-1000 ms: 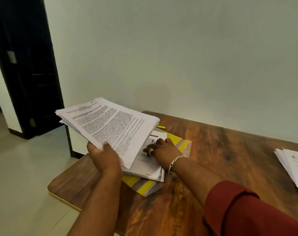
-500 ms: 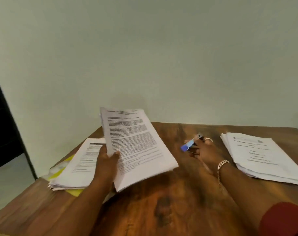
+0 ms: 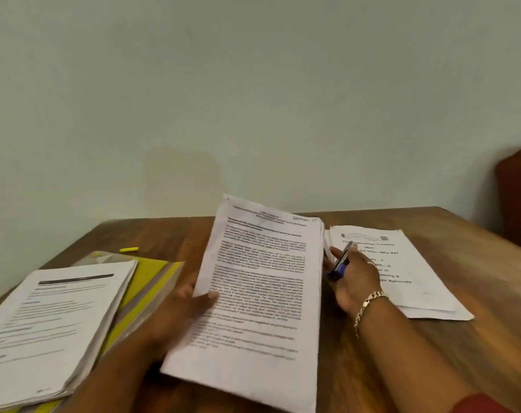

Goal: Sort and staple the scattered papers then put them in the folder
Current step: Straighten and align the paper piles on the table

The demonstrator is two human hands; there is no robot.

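Observation:
My left hand point(image 3: 184, 308) grips a thick stack of printed papers point(image 3: 262, 293) by its left edge, thumb on top, holding it tilted above the middle of the wooden table point(image 3: 432, 353). My right hand point(image 3: 354, 278) holds a small blue and silver stapler point(image 3: 341, 262) just right of that stack, over a second paper pile point(image 3: 402, 263) lying flat on the table. A third pile point(image 3: 54, 323) rests at the left on a yellow folder point(image 3: 147, 275).
A small yellow marker point(image 3: 129, 249) lies near the table's far left edge. The plain wall stands right behind the table. A dark red object point(image 3: 518, 201) is at the far right edge.
The view swung right and closer. My left hand brought the paper stack toward the table's middle. My right hand left the left pile, took the stapler and drew it beside the stack.

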